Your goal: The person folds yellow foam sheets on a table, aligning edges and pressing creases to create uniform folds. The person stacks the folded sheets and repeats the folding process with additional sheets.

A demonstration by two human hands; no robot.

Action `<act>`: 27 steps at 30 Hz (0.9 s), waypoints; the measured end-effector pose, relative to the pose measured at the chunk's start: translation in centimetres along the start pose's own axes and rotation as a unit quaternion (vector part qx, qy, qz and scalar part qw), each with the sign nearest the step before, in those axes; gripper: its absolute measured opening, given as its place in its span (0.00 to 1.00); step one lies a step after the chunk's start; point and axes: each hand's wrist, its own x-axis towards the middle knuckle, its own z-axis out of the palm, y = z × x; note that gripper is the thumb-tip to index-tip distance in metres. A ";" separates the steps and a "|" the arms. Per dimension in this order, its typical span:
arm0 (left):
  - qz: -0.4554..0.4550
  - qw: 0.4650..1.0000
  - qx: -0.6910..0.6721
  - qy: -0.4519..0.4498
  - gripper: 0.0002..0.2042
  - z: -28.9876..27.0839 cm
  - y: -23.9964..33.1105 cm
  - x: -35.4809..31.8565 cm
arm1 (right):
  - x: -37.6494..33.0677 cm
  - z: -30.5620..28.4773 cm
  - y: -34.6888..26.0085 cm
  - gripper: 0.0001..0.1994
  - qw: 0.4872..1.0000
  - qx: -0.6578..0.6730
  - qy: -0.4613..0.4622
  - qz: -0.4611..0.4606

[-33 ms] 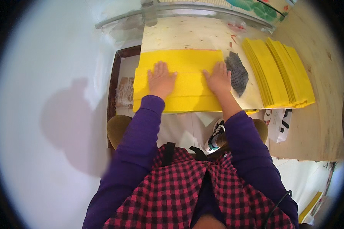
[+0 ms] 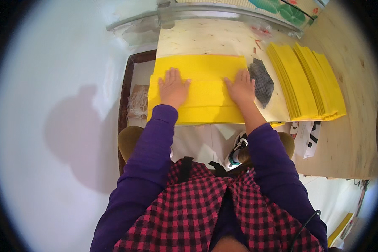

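Note:
A wide piece of yellow fabric lies flat on the light wooden table, with creases or layered edges running across it. My left hand rests palm down on its left part, fingers spread and pointing away from me. Over on its right side, my right hand also lies flat, thumb held apart from the fingers. Neither hand grips anything. Just right of my right hand is a crumpled dark grey cloth. How many layers the yellow fabric has, I cannot tell.
Folded yellow fabric pieces stand stacked at the table's right side, near an upright wooden panel. A grey metal bar crosses behind the table. At the left are a dark wooden frame and a white wall.
My left hand has slid slightly left across the yellow fabric. My right hand stays in nearly the same place.

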 end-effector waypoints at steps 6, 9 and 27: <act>-0.083 0.996 0.007 -0.016 0.32 -1.3 -5.1 -1.3 | 0.4 -0.1 0.4 0.39 1.000 0.012 -0.008 -0.002; -0.110 0.994 0.006 -0.028 0.31 -1.9 -8.0 -2.2 | 0.6 -0.2 0.8 0.34 0.999 -0.006 0.036 -0.031; -0.129 0.945 -0.251 0.166 0.30 -2.9 -12.4 -1.2 | 8.8 -3.2 -11.7 0.19 0.901 0.114 -0.228 -0.350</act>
